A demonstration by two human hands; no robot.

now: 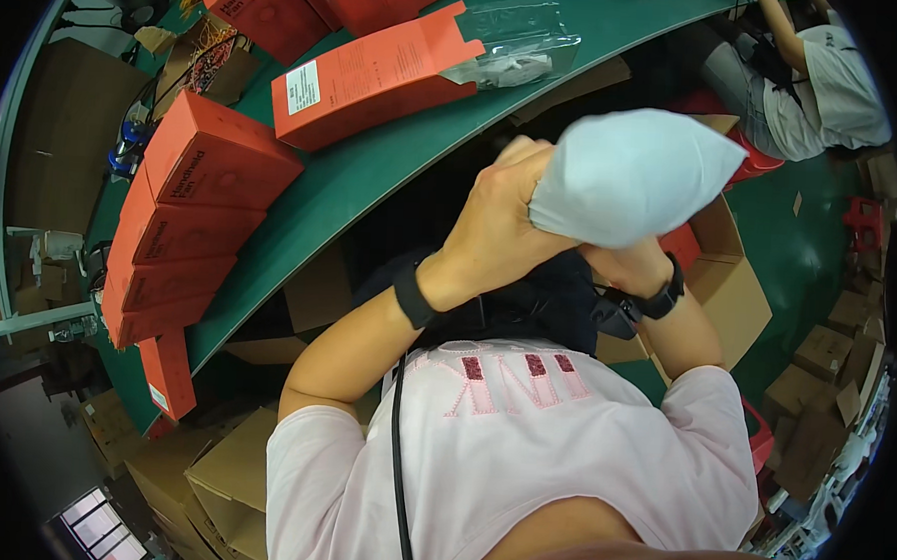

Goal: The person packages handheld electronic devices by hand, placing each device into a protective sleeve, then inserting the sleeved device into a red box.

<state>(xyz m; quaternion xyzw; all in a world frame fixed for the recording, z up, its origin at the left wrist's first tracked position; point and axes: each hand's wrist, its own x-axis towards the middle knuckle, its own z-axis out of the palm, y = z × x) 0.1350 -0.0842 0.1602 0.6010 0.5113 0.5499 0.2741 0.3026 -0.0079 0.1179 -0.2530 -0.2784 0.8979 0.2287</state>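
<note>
From where I stand, the person has both arms raised over the lap, just off the near edge of the green bench (335, 183), with a smooth, pale blue bundle (628, 178) held up in the air before the chest. The left hand (497, 207) is closed on the bundle's left side, fingers wrapped partly behind it. The right hand (624, 265) comes up beneath it, mostly hidden (the bundle blocks my view), so I can't tell how its fingers are set. A black band sits on each wrist.

On the bench, close to its near edge, lies a red box (377, 72) with its right end open; a clear plastic tray (509, 32) sticks out of it, with something whitish in the tray. Toward the bench's left end a row of red boxes (176, 208) stands side by side, touching, and a smaller red box (169, 373) sits beyond them, by the near edge. More red boxes (270, 17) stand toward the far edge, near a carton of coloured wires (213, 55).

Off the bench, beyond the right hand, an open brown carton (733, 292) has something red inside. A co-worker in a white top (842, 92) is farther right, near a red stool (861, 223), and brown cartons (815, 366) are piled on the floor.
</note>
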